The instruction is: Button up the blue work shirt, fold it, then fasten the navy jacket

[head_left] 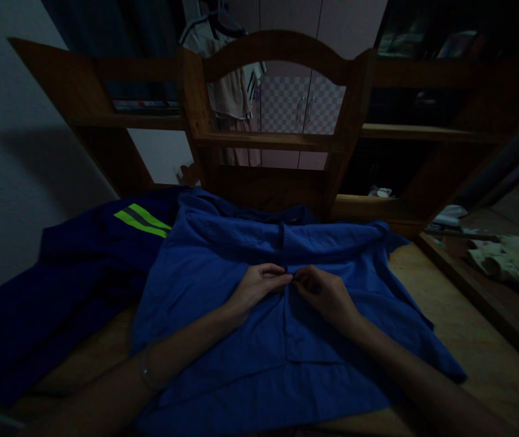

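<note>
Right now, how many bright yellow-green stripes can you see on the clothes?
2. Both lie side by side on the darker blue garment, left of the blue shirt: an upper stripe and a lower stripe. Folds may hide more.

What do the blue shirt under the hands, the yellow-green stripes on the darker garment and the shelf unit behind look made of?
The blue shirt: thin woven cloth, matte; it creases softly where the left hand and right hand pinch it. The stripes: likely reflective tape, brighter than all else in the dim light. The shelf unit: wood, smooth brown finish, probably varnished.
</note>
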Motion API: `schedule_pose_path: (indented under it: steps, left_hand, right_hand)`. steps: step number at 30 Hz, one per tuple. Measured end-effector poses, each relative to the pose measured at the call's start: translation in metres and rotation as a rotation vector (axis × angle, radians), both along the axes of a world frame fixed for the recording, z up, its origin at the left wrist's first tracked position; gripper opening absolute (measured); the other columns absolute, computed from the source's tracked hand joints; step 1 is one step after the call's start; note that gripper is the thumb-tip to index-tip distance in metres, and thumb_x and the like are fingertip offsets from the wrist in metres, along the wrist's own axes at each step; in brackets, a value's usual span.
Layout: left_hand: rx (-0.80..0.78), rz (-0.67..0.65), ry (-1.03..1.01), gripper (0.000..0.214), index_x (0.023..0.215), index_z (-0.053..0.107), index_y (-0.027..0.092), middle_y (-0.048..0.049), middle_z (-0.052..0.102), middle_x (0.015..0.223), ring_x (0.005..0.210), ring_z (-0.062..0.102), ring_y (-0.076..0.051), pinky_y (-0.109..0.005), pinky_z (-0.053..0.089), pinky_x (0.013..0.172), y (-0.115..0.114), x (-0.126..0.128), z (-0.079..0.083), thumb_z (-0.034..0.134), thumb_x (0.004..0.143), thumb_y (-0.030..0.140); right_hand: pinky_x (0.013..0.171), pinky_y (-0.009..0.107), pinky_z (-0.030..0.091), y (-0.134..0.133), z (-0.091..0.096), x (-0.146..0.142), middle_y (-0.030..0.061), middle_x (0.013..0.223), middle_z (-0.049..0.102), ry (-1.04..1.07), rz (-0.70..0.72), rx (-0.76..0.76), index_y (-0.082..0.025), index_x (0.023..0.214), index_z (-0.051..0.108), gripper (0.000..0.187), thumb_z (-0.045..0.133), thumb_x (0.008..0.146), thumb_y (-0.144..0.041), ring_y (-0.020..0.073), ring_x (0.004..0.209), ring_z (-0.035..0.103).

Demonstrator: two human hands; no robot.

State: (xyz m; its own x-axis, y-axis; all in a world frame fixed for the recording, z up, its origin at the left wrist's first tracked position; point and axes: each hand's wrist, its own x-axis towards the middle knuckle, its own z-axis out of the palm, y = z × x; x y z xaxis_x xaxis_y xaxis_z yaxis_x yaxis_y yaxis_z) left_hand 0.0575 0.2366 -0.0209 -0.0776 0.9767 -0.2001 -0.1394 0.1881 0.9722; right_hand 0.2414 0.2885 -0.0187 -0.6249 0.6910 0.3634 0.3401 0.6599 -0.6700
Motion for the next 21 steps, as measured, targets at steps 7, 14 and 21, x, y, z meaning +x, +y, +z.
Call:
schedule_pose_path:
  steps: [7, 14, 21]
  left_hand:
    - [-0.033, -0.011, -0.068, 0.034, 0.095, 0.062, 0.009, -0.0077, 0.064, 0.083, 0.072, 0.061, -0.013, -0.020, 0.046, 0.065, 0.0010, -0.0017, -0.0034, 0.078, 0.070, 0.027]
    - [-0.041, 0.022, -0.032, 0.028, 0.080, 0.058, 0.010, -0.0021, 0.058, 0.067, 0.057, 0.052, -0.008, -0.016, 0.036, 0.051, 0.0005, -0.0007, -0.0022, 0.077, 0.067, 0.026]
    - [-0.008, 0.029, 0.009, 0.020, 0.077, 0.056, 0.012, 0.0015, 0.053, 0.063, 0.051, 0.044, -0.006, -0.015, 0.030, 0.046, 0.0003, 0.0010, -0.0085, 0.071, 0.070, 0.023]
  right_hand:
    - [0.059, 0.020, 0.040, 0.0000, -0.0001, -0.0025, -0.0049, 0.073, 0.057, -0.037, 0.017, 0.041, -0.020, 0.095, 0.057, 0.016, 0.061, 0.083, -0.011, 0.0096, 0.063, 0.054]
    - [0.058, 0.020, 0.040, -0.0041, 0.0031, -0.0022, -0.0048, 0.072, 0.057, 0.009, 0.018, 0.004, -0.020, 0.097, 0.057, 0.014, 0.060, 0.085, -0.014, 0.0093, 0.062, 0.054]
    - [0.057, 0.020, 0.040, -0.0057, 0.0060, -0.0036, -0.0039, 0.074, 0.058, 0.059, 0.024, -0.066, -0.019, 0.095, 0.058, 0.006, 0.057, 0.089, -0.019, 0.0091, 0.062, 0.054]
